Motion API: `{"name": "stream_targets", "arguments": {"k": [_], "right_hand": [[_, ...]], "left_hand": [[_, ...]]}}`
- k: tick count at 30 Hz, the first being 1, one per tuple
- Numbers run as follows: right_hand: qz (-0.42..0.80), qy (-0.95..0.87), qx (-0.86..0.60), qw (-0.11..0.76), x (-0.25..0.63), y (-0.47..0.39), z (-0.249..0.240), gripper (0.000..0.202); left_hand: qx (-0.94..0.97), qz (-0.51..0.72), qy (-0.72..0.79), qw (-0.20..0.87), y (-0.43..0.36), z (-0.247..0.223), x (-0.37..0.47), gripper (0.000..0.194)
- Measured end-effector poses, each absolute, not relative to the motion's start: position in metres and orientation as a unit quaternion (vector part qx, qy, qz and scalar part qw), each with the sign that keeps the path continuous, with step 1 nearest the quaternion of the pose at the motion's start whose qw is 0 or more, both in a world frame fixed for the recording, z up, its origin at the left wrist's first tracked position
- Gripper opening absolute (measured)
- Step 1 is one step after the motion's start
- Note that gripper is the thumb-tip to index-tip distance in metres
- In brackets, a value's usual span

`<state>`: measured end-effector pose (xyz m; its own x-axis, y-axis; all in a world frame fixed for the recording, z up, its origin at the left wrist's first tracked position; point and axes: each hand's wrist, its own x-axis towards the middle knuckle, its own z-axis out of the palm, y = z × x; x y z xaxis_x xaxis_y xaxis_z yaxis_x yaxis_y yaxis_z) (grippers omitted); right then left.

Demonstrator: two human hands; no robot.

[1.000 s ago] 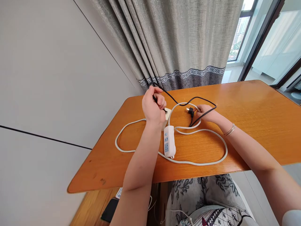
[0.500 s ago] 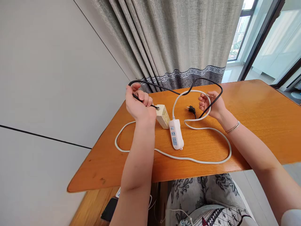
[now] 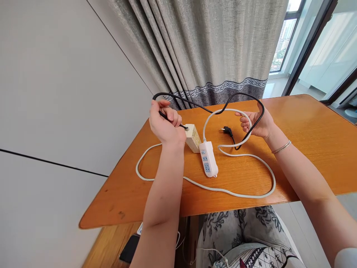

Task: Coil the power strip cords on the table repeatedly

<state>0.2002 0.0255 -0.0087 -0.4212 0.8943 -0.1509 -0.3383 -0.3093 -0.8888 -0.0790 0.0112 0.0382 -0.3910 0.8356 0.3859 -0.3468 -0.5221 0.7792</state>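
My left hand is closed around the black cord near where it enters a cream power strip, which stands on the table. My right hand has its fingers loosely curled at the crossing of the black cord and the white cord; both lie against its palm. Between the hands, the black plug rests with its pins pointing left. The white power strip lies face up beside the cream one, and its cord loops widely over the table.
The wooden table meets a pale wall panel on the left. A grey curtain hangs behind it. Below the front edge are a dark phone and a thin white cable.
My right hand has moved a little to the right, shifting the cord loops slightly with it. My left hand has barely moved and still holds the black cord.
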Motion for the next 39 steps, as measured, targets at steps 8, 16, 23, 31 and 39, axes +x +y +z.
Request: {"name": "stream_targets", "arguments": {"k": [8, 16, 23, 31, 39], "right_hand": [[0.768, -0.434, -0.267, 0.388, 0.203, 0.024, -0.007, 0.061], [0.647, -0.533, -0.349, 0.418, 0.182, 0.014, -0.006, 0.028], [0.540, -0.556, -0.444, 0.450, 0.172, 0.014, -0.010, 0.031], [0.406, -0.582, -0.506, 0.491, 0.162, 0.015, -0.015, 0.017], [0.637, -0.477, -0.433, 0.424, 0.159, 0.012, -0.011, 0.019]], "left_hand": [[0.346, 0.803, 0.279, 0.397, 0.010, 0.040, -0.073, 0.044], [0.359, 0.762, 0.249, 0.478, 0.025, 0.029, -0.089, 0.050], [0.304, 0.769, 0.282, 0.486, 0.013, 0.038, -0.075, 0.048], [0.317, 0.811, 0.286, 0.400, 0.002, 0.043, -0.058, 0.044], [0.352, 0.816, 0.280, 0.363, 0.004, 0.040, -0.057, 0.042]]}}
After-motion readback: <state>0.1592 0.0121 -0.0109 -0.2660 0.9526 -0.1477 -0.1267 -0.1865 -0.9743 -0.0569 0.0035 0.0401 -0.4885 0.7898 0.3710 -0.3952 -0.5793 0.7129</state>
